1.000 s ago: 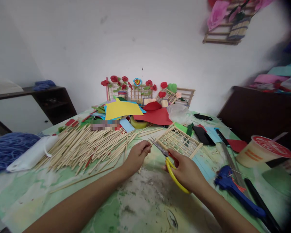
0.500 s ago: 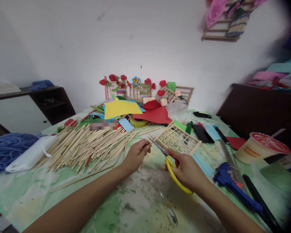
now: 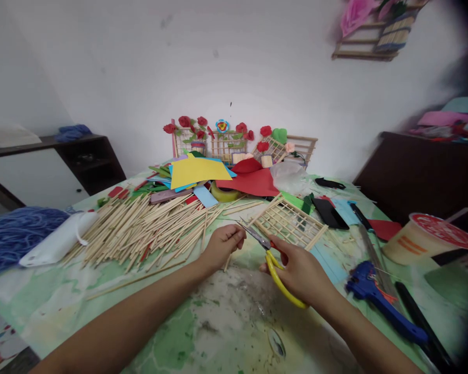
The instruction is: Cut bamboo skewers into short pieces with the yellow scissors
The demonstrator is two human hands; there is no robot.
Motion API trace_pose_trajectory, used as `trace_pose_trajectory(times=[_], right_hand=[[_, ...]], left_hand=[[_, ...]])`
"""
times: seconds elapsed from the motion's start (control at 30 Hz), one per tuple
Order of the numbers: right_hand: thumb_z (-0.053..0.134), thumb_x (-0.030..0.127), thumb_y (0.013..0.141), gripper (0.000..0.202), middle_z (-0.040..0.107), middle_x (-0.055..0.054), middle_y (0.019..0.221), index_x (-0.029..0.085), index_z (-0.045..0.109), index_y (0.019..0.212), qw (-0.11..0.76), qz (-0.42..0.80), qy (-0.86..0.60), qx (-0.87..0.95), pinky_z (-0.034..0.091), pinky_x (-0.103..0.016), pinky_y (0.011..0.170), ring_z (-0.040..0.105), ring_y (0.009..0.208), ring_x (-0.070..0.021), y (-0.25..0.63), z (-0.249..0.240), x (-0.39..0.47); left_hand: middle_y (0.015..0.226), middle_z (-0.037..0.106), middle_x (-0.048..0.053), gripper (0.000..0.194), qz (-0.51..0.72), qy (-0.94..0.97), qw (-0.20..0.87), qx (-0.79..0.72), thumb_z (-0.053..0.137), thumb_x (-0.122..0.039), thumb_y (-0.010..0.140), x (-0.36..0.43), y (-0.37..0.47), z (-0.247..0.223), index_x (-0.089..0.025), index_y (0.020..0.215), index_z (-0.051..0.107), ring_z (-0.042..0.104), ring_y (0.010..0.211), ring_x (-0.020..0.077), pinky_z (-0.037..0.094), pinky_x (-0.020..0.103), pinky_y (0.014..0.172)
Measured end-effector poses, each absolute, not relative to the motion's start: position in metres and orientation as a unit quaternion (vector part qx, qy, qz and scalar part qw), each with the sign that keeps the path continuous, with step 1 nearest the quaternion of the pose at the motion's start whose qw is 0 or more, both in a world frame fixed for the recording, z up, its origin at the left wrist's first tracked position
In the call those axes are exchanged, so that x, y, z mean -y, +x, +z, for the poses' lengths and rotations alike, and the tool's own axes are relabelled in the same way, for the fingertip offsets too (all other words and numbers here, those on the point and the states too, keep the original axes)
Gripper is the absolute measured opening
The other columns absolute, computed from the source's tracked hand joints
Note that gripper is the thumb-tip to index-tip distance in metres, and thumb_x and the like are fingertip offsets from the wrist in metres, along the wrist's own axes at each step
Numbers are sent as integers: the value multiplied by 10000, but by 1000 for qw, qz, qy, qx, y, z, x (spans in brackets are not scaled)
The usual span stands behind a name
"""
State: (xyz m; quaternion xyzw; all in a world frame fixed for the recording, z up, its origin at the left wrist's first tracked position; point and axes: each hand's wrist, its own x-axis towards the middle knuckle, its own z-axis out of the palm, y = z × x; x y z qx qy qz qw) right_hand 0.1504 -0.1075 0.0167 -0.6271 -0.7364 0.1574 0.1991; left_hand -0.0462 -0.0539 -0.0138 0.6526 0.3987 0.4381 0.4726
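My left hand [image 3: 226,243] is closed in a pinch over the middle of the table. A thin wooden stick [image 3: 228,262] shows below its fingers, its middle hidden by the hand. My right hand [image 3: 299,267] grips scissors [image 3: 277,278] with yellow handles, its fingers in the loops. Their metal blades are slightly parted and point left, tips close beside my left fingertips. Behind the blades lies a small wooden lattice [image 3: 292,222]. To the left of my left hand spreads a large pile of thin wooden sticks [image 3: 140,228].
On the right are a blue glue gun [image 3: 386,306], a lidded cup [image 3: 425,239] and a black phone [image 3: 330,213]. On the left, a white bottle-like object [image 3: 56,239] lies beside blue yarn [image 3: 19,236]. Coloured sheets [image 3: 198,172] and lattices with red flowers [image 3: 228,148] stand at the back.
The view has shifted slightly, so the surroundings sit a little further right. Both hands and the scissors keep nearly the same position, the blades still at my left fingertips.
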Motion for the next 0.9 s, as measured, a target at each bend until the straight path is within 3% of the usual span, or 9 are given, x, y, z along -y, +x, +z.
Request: trace_pose_trajectory(times=[0.27, 0.57, 0.7, 0.9], right_hand=[[568, 573, 701, 674, 638, -55, 790, 213, 526, 1269, 206, 183, -610, 743, 340, -261, 554, 564, 670, -194, 151, 15, 108], [530, 422, 746, 494, 584, 1, 618, 237, 566, 1202, 195, 172, -601, 756, 277, -244, 483, 472, 500, -141, 151, 14, 108], [536, 417, 736, 511, 602, -10, 675, 250, 550, 1219, 201, 167, -610, 749, 274, -241, 490, 503, 551, -150, 149, 13, 107], [557, 482, 720, 558, 606, -10, 668, 251, 547, 1229, 195, 149, -621, 744, 281, -241, 498, 529, 568, -157, 148, 13, 108]], left_hand=[[554, 449, -25, 365, 426, 643, 508, -382, 485, -480, 804, 53, -46, -14, -139, 679, 526, 329, 474, 56, 215, 186, 431], [540, 454, -36, 330, 424, 658, 488, -387, 471, -436, 823, 54, -46, -13, -145, 675, 517, 323, 459, 58, 237, 197, 451], [581, 526, -36, 257, 448, 651, 478, -383, 508, -412, 813, 54, -46, -13, -158, 847, 524, 361, 473, 68, 273, 199, 478], [590, 546, -22, 266, 446, 651, 476, -389, 485, -405, 826, 53, -46, -15, -150, 762, 520, 332, 468, 65, 264, 202, 474]])
